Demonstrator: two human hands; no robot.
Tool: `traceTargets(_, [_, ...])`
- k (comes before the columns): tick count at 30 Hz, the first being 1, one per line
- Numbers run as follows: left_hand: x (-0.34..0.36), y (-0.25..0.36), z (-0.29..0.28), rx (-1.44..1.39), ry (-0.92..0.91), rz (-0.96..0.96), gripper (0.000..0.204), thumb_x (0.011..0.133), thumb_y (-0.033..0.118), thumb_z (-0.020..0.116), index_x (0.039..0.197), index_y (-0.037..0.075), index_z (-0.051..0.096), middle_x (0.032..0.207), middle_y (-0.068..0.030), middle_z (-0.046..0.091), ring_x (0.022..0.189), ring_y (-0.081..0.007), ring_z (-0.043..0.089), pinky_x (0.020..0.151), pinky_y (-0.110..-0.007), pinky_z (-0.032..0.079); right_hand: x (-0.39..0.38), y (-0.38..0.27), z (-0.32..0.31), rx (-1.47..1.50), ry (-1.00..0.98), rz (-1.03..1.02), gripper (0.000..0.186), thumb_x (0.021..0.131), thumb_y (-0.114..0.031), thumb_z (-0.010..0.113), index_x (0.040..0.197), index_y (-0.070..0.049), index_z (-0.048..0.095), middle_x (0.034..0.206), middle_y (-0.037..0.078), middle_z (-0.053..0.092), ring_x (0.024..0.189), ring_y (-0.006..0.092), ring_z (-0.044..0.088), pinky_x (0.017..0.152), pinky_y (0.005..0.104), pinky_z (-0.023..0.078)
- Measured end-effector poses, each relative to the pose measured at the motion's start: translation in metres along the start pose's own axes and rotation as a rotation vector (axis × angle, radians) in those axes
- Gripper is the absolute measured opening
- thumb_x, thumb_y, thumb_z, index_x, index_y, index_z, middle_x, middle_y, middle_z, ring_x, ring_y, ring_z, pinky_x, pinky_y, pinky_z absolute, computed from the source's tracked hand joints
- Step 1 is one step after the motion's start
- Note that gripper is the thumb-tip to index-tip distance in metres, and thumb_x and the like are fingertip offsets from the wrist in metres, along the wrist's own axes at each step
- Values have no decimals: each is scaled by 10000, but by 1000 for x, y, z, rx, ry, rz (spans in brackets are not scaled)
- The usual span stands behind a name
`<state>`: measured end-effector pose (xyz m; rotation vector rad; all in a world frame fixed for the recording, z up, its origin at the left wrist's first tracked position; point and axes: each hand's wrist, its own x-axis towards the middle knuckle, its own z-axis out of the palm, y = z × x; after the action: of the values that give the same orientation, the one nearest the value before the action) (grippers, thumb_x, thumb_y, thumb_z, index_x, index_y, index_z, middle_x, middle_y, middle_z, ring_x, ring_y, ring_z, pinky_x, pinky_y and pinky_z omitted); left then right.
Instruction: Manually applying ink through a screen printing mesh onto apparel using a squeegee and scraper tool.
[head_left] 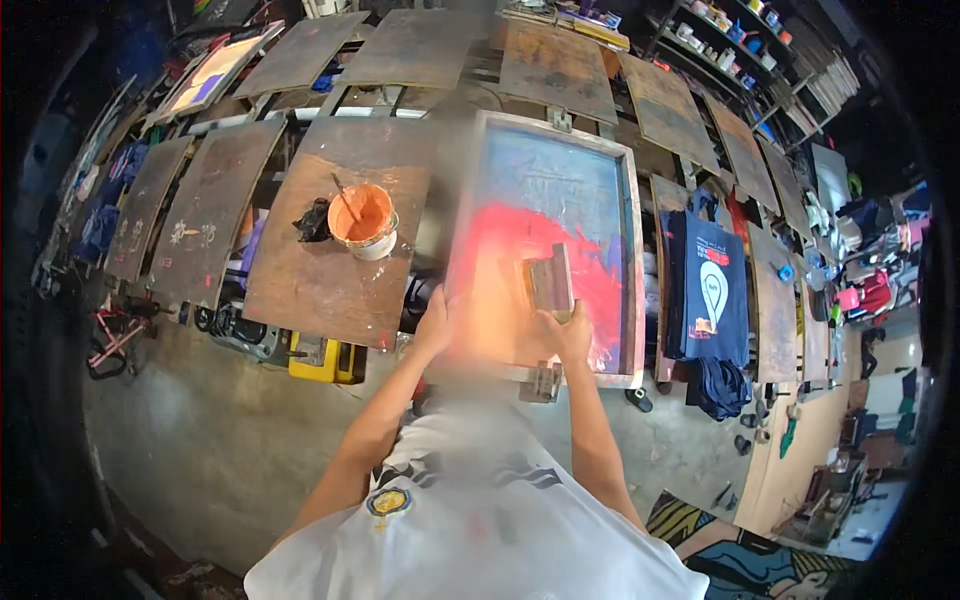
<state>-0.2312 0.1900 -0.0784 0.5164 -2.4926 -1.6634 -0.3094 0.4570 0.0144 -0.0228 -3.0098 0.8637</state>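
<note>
A wooden-edged screen printing frame (630,270) lies in front of me, its mesh stained blue at the far end and coated with red and orange ink nearer. My right hand (568,335) grips a squeegee (552,280) that rests tilted on the inked mesh. Along the frame's near left side, my left hand (433,320) holds the edge; a blurred strip partly hides its fingers. On the board to the left stands a white bucket (375,246) of orange ink with a stirring stick (346,197) in it. A crumpled black piece (313,222) touches the bucket's left side.
Rows of printing boards (340,300) stretch left, right and behind. A dark printed tote bag (708,285) lies on the right board, with dark cloth (722,388) hanging below. A yellow case (327,360) stands under the left boards. Shelves (715,50) of containers are at far right.
</note>
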Motion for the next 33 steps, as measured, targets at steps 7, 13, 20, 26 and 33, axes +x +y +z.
traceTargets(7, [4,3,-16,23,-114,109,541,1031,296,465,1397,-69,305,1285,-342,522,1240,-461,521,1019,-447,429,-2,-87,14,-351,24,-119,465,796,-276,743,1106,1,534,841,239,682,789,440,681,672,522,536])
traceTargets(13, [10,33,-47,-115,-306,25,630,1014,360,511,1415,-75,296,1354,-330,482,1279,-415,510,1051,-417,411,-46,-95,59,-699,79,-433,458,888,-164,598,1328,-88,495,1007,159,623,749,296,679,615,411,553])
traceTargets(20, [17,22,-59,-168,-429,55,665,1012,378,515,1438,-70,270,1339,-313,510,1260,-385,538,1042,-410,425,-97,-81,41,-567,31,-358,449,820,-88,582,1265,-142,556,915,118,551,745,310,653,622,437,538])
traceTargets(26, [27,-5,-46,-197,-482,78,618,1020,324,519,1433,-62,271,1300,-277,547,1219,-350,569,1032,-404,431,-117,-95,21,-466,-14,-251,416,809,-80,616,1218,-143,583,901,120,562,762,328,655,622,459,525])
traceTargets(33, [30,-7,-46,-129,-504,91,611,1016,312,530,1431,-59,280,1335,-276,529,1273,-330,525,1069,-398,400,-30,-79,-8,-331,108,-329,279,820,-114,651,1095,-157,653,1013,85,642,817,342,654,702,444,527])
